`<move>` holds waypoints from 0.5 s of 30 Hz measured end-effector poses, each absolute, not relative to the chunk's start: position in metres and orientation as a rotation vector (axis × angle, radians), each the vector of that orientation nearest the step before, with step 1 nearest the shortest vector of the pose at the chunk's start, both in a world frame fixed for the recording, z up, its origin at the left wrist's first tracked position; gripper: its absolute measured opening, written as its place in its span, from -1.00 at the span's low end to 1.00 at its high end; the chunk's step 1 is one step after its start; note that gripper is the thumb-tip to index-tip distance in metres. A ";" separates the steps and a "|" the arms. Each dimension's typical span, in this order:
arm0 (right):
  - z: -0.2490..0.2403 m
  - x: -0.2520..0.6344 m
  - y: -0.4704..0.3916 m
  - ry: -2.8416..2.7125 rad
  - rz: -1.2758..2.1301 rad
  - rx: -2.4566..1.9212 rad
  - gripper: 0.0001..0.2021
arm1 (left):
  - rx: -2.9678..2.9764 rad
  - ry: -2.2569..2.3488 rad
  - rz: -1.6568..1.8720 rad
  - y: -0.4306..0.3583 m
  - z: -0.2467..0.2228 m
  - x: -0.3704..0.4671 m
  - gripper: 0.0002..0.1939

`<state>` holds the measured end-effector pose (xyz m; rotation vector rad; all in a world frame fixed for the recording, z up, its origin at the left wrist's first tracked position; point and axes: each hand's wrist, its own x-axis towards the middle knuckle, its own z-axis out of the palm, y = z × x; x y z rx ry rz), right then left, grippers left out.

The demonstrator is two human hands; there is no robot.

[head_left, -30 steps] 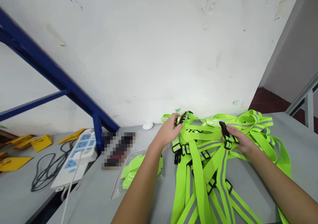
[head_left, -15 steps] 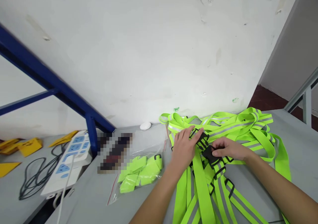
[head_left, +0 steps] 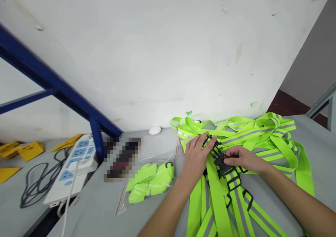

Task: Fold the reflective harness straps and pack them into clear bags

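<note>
A heap of neon green reflective straps (head_left: 252,139) with grey stripes and black buckles lies on the grey table (head_left: 105,209). My left hand (head_left: 195,156) rests flat on the straps, fingers spread and pointing to the right, touching a black buckle at its fingertips. My right hand (head_left: 243,159) pinches a black buckle (head_left: 222,163) between thumb and fingers, close to the left hand. Long strap ends run toward me between both forearms.
A clear zip bag with folded green straps (head_left: 149,182) lies left of my left arm. A blurred dark object (head_left: 122,158), a small white round thing (head_left: 154,130), a white power strip (head_left: 75,167) with black cable, yellow pieces (head_left: 23,151) and a blue frame (head_left: 96,139) sit further left.
Both hands came down from lifted straps onto the heap and closed in on one buckle in the middle. Since half a second ago they have hardly moved.
</note>
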<state>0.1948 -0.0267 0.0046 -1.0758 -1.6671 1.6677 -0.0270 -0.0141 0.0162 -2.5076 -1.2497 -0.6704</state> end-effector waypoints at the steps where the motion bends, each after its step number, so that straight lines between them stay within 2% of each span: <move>1: 0.006 0.194 -0.027 -1.656 1.674 -1.086 -0.58 | -2.507 -1.242 -0.683 -0.014 0.016 -0.027 -0.27; 9: 0.015 0.195 -0.030 -1.492 1.594 -1.178 -0.57 | -2.507 -1.067 -0.824 -0.013 0.014 -0.029 -0.36; 15: 0.017 0.202 -0.027 -1.594 1.696 -1.209 -0.56 | -2.644 -0.918 -0.763 -0.008 0.014 -0.035 -0.37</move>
